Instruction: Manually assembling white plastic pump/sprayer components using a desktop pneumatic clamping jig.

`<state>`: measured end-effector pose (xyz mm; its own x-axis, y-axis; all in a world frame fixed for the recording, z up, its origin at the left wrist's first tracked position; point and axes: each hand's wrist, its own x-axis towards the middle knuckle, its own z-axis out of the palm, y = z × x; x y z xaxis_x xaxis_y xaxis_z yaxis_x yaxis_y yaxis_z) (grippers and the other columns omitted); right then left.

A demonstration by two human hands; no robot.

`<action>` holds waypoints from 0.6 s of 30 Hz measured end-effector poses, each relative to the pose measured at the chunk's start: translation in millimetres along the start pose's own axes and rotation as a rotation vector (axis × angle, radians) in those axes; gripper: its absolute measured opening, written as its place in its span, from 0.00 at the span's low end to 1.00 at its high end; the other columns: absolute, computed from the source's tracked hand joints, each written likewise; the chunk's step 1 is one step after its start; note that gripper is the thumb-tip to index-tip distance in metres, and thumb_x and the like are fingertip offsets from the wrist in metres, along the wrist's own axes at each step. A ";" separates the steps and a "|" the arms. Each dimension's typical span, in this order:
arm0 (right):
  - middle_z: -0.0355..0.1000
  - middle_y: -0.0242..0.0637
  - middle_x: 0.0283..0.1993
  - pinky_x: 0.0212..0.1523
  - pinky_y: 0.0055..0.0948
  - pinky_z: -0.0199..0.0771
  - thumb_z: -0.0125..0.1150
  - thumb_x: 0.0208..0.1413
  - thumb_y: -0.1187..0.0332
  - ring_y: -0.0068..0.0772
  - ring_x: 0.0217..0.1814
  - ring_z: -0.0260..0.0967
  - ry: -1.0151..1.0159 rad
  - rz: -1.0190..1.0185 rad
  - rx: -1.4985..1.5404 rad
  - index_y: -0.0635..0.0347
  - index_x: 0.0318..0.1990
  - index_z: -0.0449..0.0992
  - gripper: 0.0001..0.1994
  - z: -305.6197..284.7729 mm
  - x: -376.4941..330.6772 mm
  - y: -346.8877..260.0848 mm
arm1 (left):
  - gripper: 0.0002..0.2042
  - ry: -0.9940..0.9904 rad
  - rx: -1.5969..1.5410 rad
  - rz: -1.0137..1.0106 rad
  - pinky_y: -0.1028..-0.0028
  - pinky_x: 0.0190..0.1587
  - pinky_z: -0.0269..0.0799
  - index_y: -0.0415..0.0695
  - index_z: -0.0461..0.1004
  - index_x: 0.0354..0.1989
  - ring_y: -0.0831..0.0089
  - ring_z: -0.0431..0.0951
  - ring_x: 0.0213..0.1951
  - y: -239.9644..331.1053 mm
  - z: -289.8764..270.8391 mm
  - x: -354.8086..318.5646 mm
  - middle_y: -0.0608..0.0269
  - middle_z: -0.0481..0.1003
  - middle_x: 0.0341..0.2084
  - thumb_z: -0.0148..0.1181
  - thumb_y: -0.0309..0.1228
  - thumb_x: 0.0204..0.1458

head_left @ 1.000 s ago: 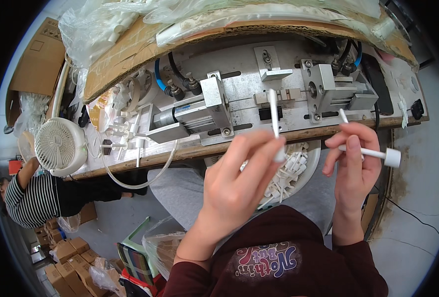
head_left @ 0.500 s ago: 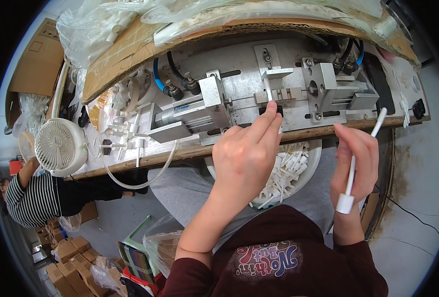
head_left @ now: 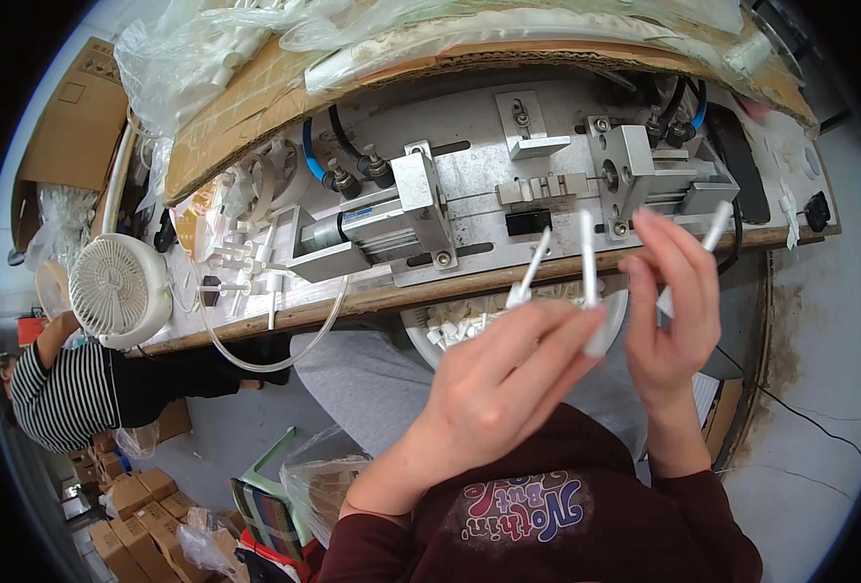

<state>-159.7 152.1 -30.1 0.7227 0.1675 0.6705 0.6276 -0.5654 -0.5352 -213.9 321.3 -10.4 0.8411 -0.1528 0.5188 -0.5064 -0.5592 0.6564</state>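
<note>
My left hand (head_left: 508, 384) holds two thin white plastic tubes (head_left: 586, 257) upright, just in front of the bench edge. My right hand (head_left: 669, 311) is beside it, fingers raised, pinching another white tube (head_left: 714, 225) that slants up to the right. Both hands hover over a white bowl (head_left: 617, 313) of small white plastic parts on my lap. Behind them on the bench sits a metal jig (head_left: 557, 185) with a pneumatic cylinder (head_left: 372, 228) and clamp blocks.
A small white fan (head_left: 115, 287) stands at the bench's left end. Clear tubing (head_left: 256, 360) loops below the edge. Plastic bags and cardboard (head_left: 256, 107) line the back. A person in a striped sleeve (head_left: 56, 403) is at lower left, near stacked boxes (head_left: 129, 496).
My left hand has drawn back from the jig to in front of the bench, now holding two tubes. My right hand has risen and its tube has flipped to point up-right.
</note>
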 end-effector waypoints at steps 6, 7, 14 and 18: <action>0.66 0.58 0.63 0.58 0.39 0.73 0.63 0.58 0.60 0.53 0.62 0.70 -0.130 -0.050 0.235 0.68 0.62 0.67 0.29 -12.9 -5.9 7.7 | 0.16 0.034 0.535 0.085 0.72 0.35 0.75 0.39 0.81 0.44 0.70 0.79 0.34 -29.1 6.4 12.0 0.61 0.80 0.46 0.71 0.24 0.45; 0.61 0.60 0.67 0.60 0.42 0.71 0.60 0.59 0.52 0.56 0.64 0.67 -0.162 -0.041 0.308 0.67 0.66 0.61 0.34 -13.2 -8.4 10.1 | 0.14 -0.008 0.548 0.066 0.74 0.33 0.73 0.40 0.81 0.43 0.71 0.79 0.32 -32.0 7.5 12.1 0.63 0.80 0.48 0.70 0.26 0.46; 0.43 0.66 0.76 0.68 0.51 0.57 0.40 0.45 0.16 0.67 0.74 0.53 -0.214 0.040 0.593 0.48 0.77 0.36 0.61 -14.8 -7.0 16.3 | 0.14 -0.037 0.537 0.009 0.75 0.27 0.69 0.43 0.82 0.42 0.72 0.77 0.25 -35.1 4.4 21.2 0.67 0.82 0.46 0.71 0.28 0.45; 0.42 0.66 0.76 0.69 0.51 0.55 0.37 0.41 0.13 0.66 0.75 0.51 -0.259 0.054 0.636 0.47 0.78 0.34 0.63 -13.8 -7.0 12.5 | 0.15 -0.042 0.543 -0.008 0.75 0.27 0.70 0.44 0.82 0.42 0.72 0.78 0.25 -33.4 3.0 20.6 0.66 0.82 0.45 0.72 0.29 0.44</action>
<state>-160.9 132.7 -34.3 0.7541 0.3851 0.5320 0.5792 -0.0078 -0.8152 -179.1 334.3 -23.2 0.8573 -0.1730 0.4850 -0.3383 -0.8993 0.2773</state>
